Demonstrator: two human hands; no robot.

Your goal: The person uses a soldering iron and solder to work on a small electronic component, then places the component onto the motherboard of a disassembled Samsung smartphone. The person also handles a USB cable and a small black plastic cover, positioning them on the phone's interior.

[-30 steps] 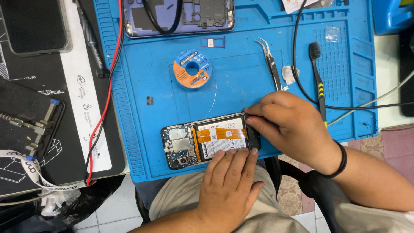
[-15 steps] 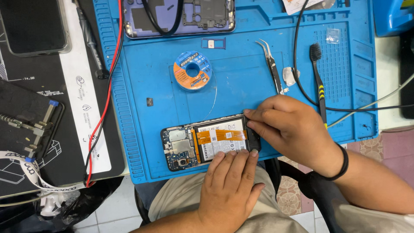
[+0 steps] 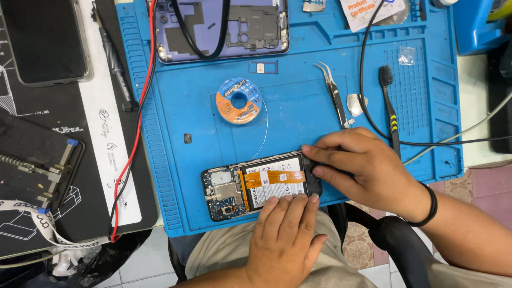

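— Phone (image 3: 261,186), back cover off, lies low in the middle of the frame on the blue work mat (image 3: 298,114), close to the mat's lower edge. Which way does it run?

— Long axis goes left to right across the picture, tilted slightly so the right end sits a touch higher. The camera and circuit-board end points to the left; the bottom end points right and is covered by fingers. An orange flex ribbon (image 3: 274,177) runs along the battery (image 3: 277,184), following the same axis.

— And the hands?

— Left hand (image 3: 285,234) comes up from the bottom of the frame, fingers flat and together, tips pressing on the phone's lower long edge; it pins rather than grasps. Right hand (image 3: 368,170) reaches in from the right, curled over the phone's right end, thumb and fingertips pinched onto that end. Whether a small part sits between those fingertips I cannot tell.

— So which step is this?

— I'd judge it as work at the bottom end of the opened phone, pressing or loosening something there while the other hand steadies the body.

— What does the next move call for?

— Probably a light, steady touch at that end, with the body kept pinned. Tweezers (image 3: 335,96) lie just above the right hand.
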